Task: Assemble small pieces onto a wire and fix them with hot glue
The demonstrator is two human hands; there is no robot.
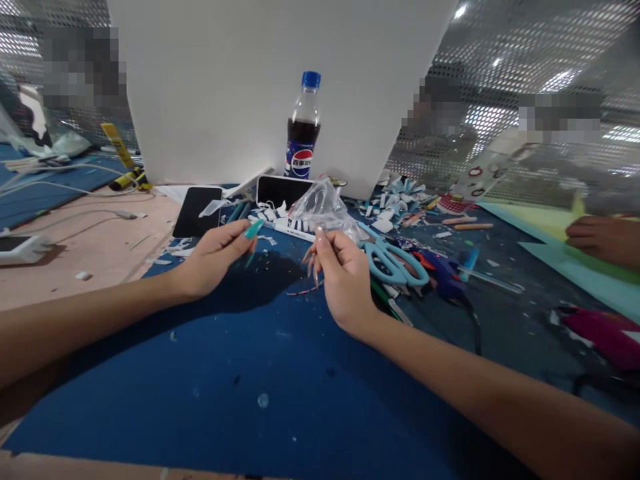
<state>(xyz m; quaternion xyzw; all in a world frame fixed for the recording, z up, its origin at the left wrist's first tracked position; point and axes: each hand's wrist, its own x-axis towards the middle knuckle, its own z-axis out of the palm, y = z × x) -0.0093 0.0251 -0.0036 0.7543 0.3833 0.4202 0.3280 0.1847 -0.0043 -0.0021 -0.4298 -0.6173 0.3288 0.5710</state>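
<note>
My left hand (215, 257) hovers over the blue mat (260, 373) with its fingers closed in a pinch on a small teal piece (253, 230). My right hand (343, 277) is closed on a clear plastic bag (323, 207), held up by its lower edge. A thin twisted striped strip (303, 291) lies on the mat just under the right hand's fingers. Teal-handled scissors (393, 260) lie directly right of the right hand.
A cola bottle (303, 130) stands before a white board (270, 80). Two phones (196, 211) and a marker (287, 229) lie behind my hands, with paper scraps (395, 203), a glue gun (445, 277) and another person's hand (603, 237) on coloured paper at right.
</note>
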